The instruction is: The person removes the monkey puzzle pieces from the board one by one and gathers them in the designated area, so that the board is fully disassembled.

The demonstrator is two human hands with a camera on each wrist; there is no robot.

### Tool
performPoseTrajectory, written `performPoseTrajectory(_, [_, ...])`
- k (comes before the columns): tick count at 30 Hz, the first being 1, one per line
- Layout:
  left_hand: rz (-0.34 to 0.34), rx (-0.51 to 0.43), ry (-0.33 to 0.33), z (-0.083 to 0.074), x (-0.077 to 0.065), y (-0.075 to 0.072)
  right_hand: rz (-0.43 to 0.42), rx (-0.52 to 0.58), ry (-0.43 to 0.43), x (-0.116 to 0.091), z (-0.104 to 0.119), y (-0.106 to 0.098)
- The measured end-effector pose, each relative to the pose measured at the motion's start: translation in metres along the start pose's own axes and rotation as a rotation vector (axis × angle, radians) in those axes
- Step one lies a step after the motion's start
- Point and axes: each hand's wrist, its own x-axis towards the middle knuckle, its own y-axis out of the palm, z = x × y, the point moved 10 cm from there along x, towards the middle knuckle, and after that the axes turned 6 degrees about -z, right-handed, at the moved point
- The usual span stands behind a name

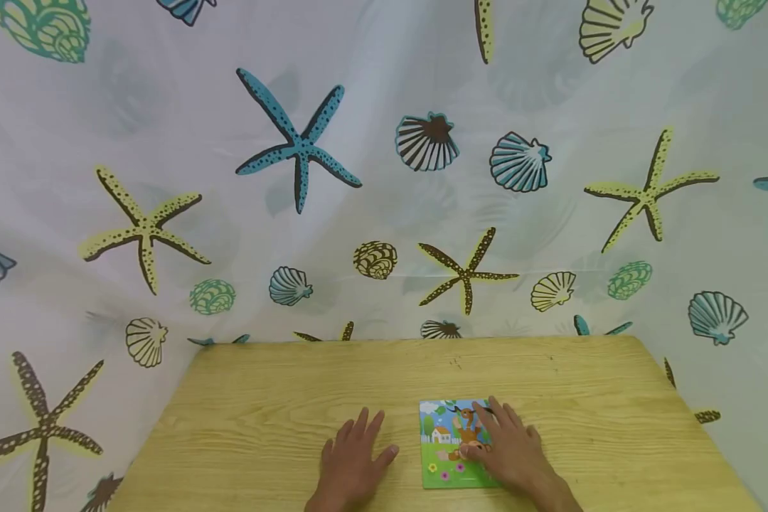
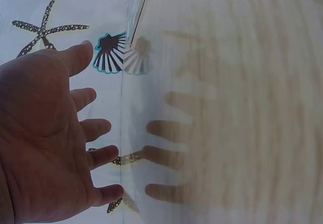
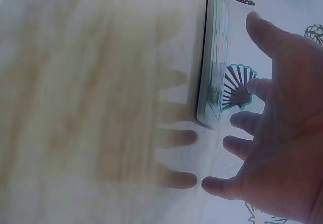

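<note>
A square picture board (image 1: 436, 456) lies flat on the wooden table, printed with a cartoon brown horned animal, a small house, a fence and flowers. My right hand (image 1: 512, 449) is over its right side, fingers spread, covering part of the picture. In the right wrist view the board's thin edge (image 3: 208, 72) shows below the thumb and forefinger, with a gap between. To the left of the board, my left hand (image 1: 355, 459) is palm down with fingers apart and nothing in its grasp. Its fingertips hang close over the tabletop in the left wrist view.
The table (image 1: 281, 384) has a light wood grain and a glossy top that reflects both hands. A white curtain (image 1: 371, 206) printed with starfish and shells surrounds its back and both sides.
</note>
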Motion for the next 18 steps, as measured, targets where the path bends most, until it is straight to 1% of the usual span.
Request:
performPoseTrajectory(5, [0.029,-0.029,0.014,-0.009,0.001,0.009,0.006,0.008,-0.013,-0.002,0.002,0.004])
performPoseTrajectory(8, [0.058,-0.067,0.027,-0.016,0.003,0.016,0.010,0.004,-0.033,-0.004,0.005,0.004])
performPoseTrajectory(11, [0.081,-0.093,0.048,-0.023,0.005,0.023,0.036,-0.019,-0.050,-0.007,0.008,0.006])
performPoseTrajectory(14, [0.088,-0.079,0.070,-0.030,0.008,0.028,0.063,-0.043,-0.057,-0.010,0.008,0.009])
performPoseTrajectory(18, [0.091,-0.042,0.107,-0.040,0.012,0.032,0.076,-0.046,-0.063,-0.011,0.008,0.011])
